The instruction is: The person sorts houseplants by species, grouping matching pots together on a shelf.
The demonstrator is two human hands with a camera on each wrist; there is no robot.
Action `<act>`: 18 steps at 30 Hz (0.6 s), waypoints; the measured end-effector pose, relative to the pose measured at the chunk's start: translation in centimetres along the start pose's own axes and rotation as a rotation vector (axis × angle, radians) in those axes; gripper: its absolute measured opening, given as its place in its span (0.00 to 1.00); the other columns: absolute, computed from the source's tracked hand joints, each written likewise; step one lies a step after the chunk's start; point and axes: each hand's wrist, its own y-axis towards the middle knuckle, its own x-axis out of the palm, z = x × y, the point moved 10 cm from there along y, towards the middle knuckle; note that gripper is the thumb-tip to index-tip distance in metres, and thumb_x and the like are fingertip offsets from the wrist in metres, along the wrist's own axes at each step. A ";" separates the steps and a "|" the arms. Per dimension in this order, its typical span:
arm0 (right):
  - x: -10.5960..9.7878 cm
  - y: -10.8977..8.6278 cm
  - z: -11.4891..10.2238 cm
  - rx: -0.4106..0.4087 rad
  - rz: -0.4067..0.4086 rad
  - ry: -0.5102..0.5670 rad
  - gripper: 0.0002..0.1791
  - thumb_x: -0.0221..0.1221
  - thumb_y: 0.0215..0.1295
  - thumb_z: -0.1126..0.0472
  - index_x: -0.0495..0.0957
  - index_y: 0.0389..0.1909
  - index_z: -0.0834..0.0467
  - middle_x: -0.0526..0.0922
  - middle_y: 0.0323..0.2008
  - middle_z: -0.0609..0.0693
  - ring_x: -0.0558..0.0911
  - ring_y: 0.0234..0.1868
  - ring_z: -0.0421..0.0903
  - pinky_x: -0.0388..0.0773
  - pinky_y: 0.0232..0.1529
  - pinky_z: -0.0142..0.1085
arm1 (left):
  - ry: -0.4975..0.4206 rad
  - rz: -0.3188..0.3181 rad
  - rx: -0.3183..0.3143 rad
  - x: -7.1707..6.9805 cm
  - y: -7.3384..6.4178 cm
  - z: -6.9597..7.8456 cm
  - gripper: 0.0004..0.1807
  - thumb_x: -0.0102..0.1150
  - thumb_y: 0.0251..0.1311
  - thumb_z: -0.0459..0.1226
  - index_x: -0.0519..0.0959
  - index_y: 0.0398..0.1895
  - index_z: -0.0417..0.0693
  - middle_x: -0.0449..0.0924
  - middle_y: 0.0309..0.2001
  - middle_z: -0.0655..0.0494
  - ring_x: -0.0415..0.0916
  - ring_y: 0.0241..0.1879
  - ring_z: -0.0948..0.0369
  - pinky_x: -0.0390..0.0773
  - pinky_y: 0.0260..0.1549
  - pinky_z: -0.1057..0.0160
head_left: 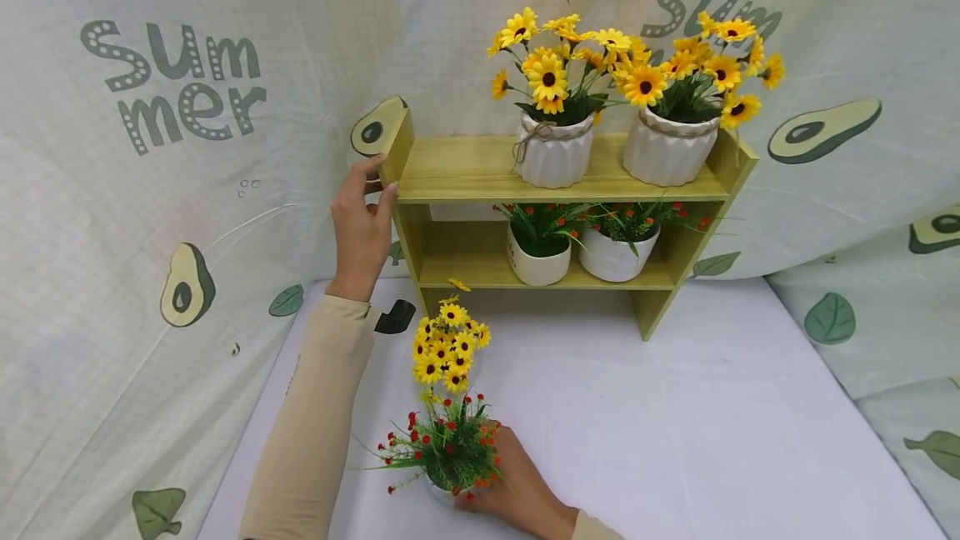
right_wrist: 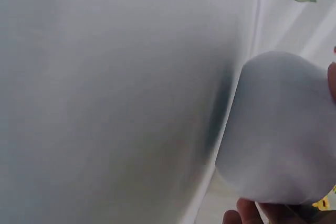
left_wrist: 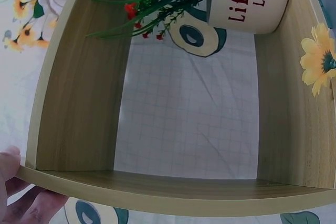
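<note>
One white pot (right_wrist: 278, 129) in right fingers (right_wrist: 248, 212)

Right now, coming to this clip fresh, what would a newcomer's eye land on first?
Probably the two white pots of yellow flowers, bright on the right part of the wooden rack's top shelf. Next, the right hand holding a pot of red flowers low in the head view, while the left hand grips the rack's upper left side.

Your left hand (head_left: 358, 221) is way out front, fingers (head_left: 371, 164) pinching, and your right hand (head_left: 517, 477) is closer in, also gripping.
</note>
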 end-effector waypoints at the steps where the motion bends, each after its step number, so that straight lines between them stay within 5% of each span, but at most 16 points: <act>1: -0.2 -0.4 0.1 0.030 -0.011 0.023 0.42 0.81 0.48 0.57 0.76 0.66 0.39 0.83 0.59 0.37 0.81 0.60 0.39 0.76 0.64 0.38 | -0.002 0.001 0.001 0.0 0.0 0.0 0.21 0.62 0.74 0.30 0.77 0.68 0.39 0.83 0.56 0.38 0.84 0.51 0.45 0.77 0.38 0.71; 12: -5.9 -4.5 -1.9 0.284 0.066 -0.013 0.51 0.82 0.52 0.50 0.66 0.74 0.52 0.76 0.67 0.46 0.75 0.67 0.43 0.74 0.67 0.40 | 0.002 0.000 0.012 0.0 -0.1 0.1 0.22 0.62 0.74 0.30 0.76 0.68 0.39 0.83 0.57 0.38 0.84 0.51 0.46 0.82 0.39 0.56; 18: -9.8 -3.4 -4.7 0.246 0.202 -0.093 0.50 0.84 0.49 0.49 0.71 0.72 0.56 0.81 0.64 0.46 0.79 0.64 0.45 0.76 0.64 0.43 | 0.005 -0.003 0.008 0.1 0.0 0.1 0.22 0.62 0.73 0.30 0.76 0.68 0.39 0.83 0.57 0.39 0.84 0.51 0.46 0.82 0.39 0.56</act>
